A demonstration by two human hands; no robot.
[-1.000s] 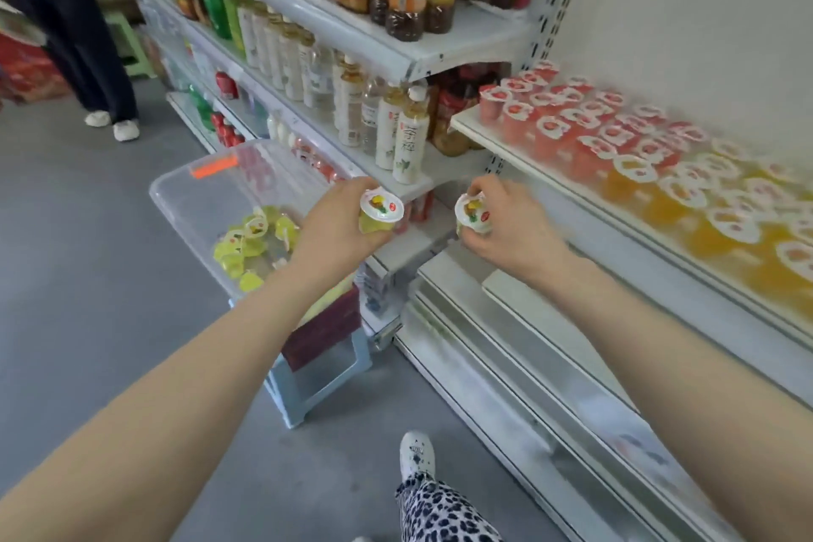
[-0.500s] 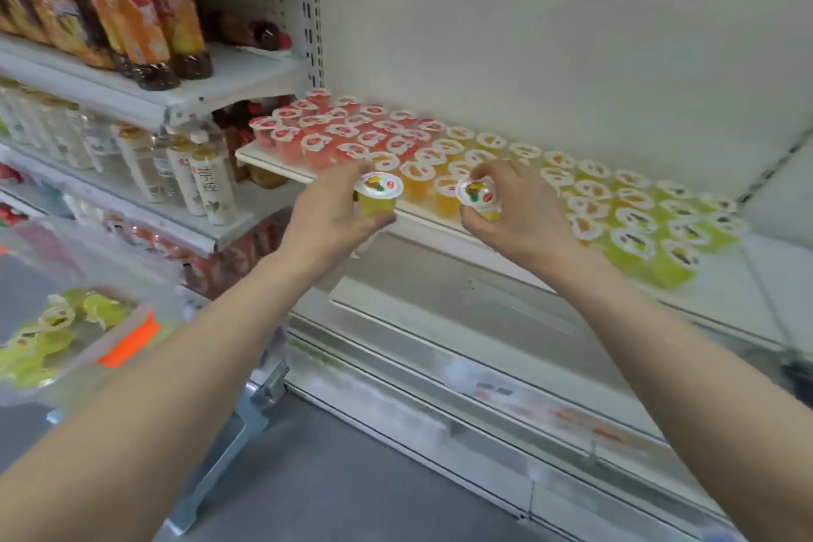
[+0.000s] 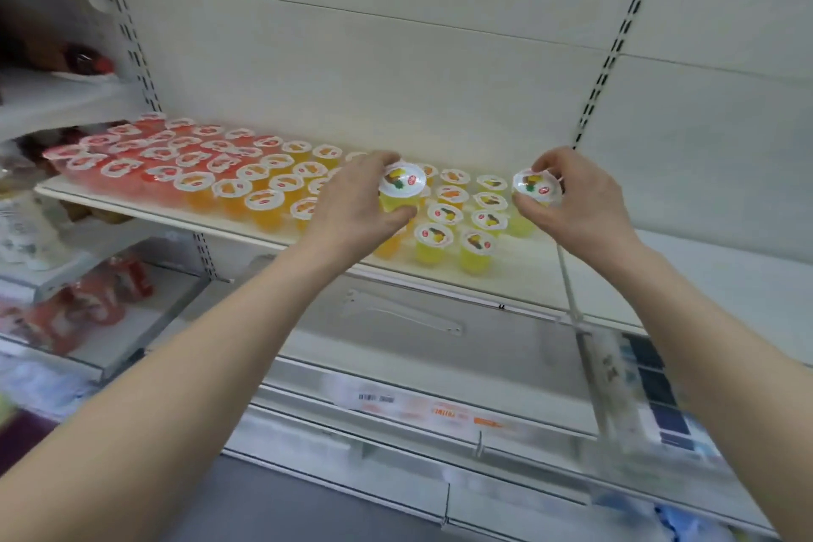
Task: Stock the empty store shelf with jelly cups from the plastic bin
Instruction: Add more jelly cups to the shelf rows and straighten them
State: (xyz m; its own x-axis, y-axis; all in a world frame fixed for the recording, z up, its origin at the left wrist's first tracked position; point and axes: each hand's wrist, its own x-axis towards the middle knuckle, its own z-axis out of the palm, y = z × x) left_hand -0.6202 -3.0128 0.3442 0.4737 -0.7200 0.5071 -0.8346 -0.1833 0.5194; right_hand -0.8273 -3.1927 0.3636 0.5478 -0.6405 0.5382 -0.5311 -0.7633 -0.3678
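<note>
My left hand (image 3: 356,207) grips a yellow jelly cup (image 3: 401,187) with a white foil lid, held above the front middle of the white shelf (image 3: 246,229). My right hand (image 3: 572,200) holds a second yellow jelly cup (image 3: 536,186) over the right end of the stocked rows. On the shelf stand several rows of cups: red cups (image 3: 119,167) at the left, orange cups (image 3: 264,202) in the middle, yellow cups (image 3: 475,249) at the right. The plastic bin is out of view.
The shelf's right part (image 3: 704,268) beyond the yellow cups is bare. A slotted upright (image 3: 616,40) runs up the back wall. Lower white shelves (image 3: 440,365) with price labels lie below. Bottles and red packs (image 3: 92,299) fill the neighbouring shelves at the left.
The view has swung right, away from the bin, and now faces the jelly shelf. Both hands, each still holding a cup, have risen and spread apart over the yellow rows.
</note>
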